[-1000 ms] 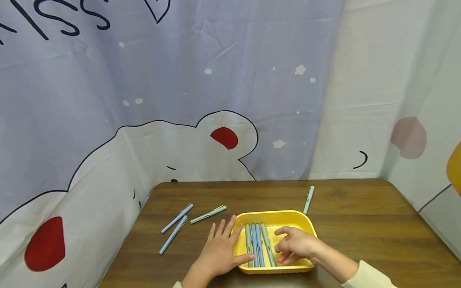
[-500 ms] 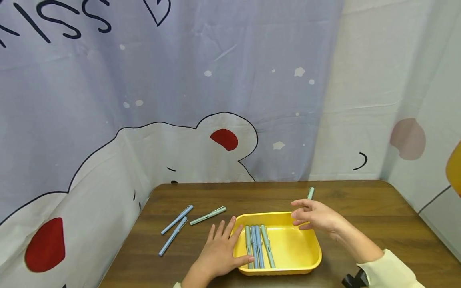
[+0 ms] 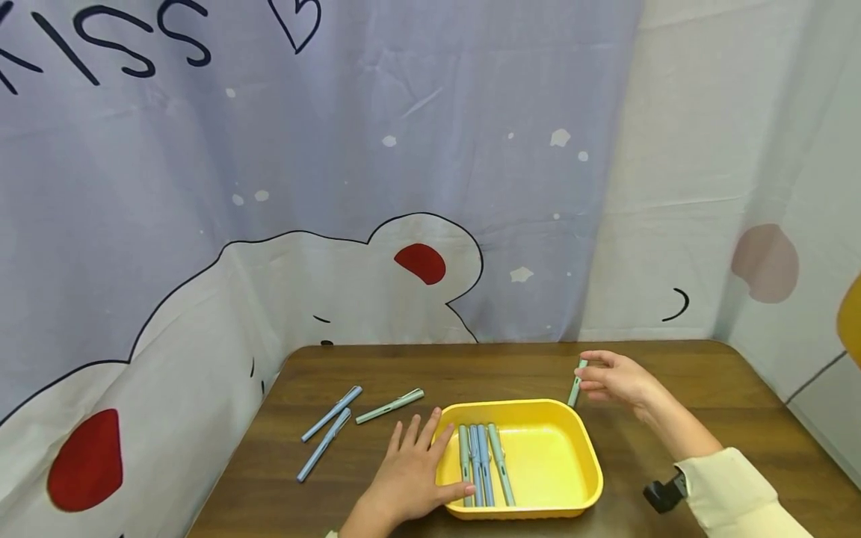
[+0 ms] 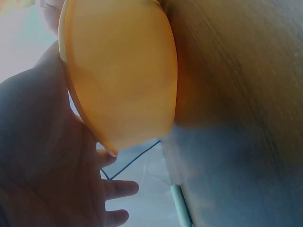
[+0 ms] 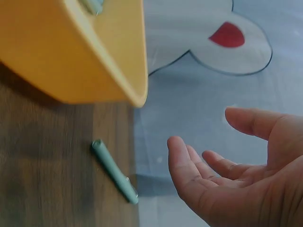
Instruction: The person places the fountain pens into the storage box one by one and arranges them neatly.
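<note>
While a lone green pen point(image 3: 575, 393) lies just beyond the far right corner of the yellow tray point(image 3: 551, 471), the right hand point(image 3: 615, 379) hovers over that pen, thumb and fingers apart, holding nothing. On the tray's left rim rests the left hand point(image 3: 415, 471), its fingers spread wide. Inside, toward the tray's left side, two inner blue pens point(image 3: 486, 467) lie between two inner green pens point(image 3: 501, 467). Left of the tray are two outer blue pens point(image 3: 324, 446) and an outer green pen point(image 3: 390, 406), all on the wooden table point(image 3: 659, 373). Behind the tray hangs a printed curtain point(image 3: 457, 172).
</note>
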The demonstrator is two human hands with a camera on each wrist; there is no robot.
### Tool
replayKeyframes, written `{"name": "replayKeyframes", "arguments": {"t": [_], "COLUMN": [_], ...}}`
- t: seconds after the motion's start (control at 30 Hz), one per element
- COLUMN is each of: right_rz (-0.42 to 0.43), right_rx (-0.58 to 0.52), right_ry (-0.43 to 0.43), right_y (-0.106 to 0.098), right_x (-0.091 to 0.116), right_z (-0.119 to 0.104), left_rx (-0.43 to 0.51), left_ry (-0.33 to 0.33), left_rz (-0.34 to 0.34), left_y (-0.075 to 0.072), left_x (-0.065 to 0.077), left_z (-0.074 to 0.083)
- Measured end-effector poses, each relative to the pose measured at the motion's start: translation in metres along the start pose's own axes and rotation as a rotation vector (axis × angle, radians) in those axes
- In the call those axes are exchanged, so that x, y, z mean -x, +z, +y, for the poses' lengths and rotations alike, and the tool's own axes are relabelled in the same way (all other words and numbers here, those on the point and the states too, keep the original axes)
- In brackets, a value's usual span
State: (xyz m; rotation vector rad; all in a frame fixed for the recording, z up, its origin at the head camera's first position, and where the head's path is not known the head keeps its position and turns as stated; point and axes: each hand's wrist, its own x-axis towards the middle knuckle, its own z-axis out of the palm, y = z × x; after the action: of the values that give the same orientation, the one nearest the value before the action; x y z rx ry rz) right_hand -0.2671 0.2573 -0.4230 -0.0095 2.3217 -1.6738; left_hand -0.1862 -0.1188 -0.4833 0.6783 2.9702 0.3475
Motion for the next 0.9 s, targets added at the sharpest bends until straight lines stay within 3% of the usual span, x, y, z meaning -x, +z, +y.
{"name": "replayKeyframes", "arguments": {"t": [0.57, 0.9], "right_rz": [0.115, 0.154], "right_rx": [0.003, 0.160], "right_ry": [0.048, 0.104], "right_y": [-0.018, -0.016], "right_x": [-0.049, -0.069], "right_z": [0.034, 0.047], "left_rx": [-0.016, -0.025], "left_ry": [0.007, 0.012], "left_rz": [0.000, 0.009], "left_y": [0.002, 0.002], "left_x": [0.001, 0.000], "left_z": [0.000, -0.001]}}
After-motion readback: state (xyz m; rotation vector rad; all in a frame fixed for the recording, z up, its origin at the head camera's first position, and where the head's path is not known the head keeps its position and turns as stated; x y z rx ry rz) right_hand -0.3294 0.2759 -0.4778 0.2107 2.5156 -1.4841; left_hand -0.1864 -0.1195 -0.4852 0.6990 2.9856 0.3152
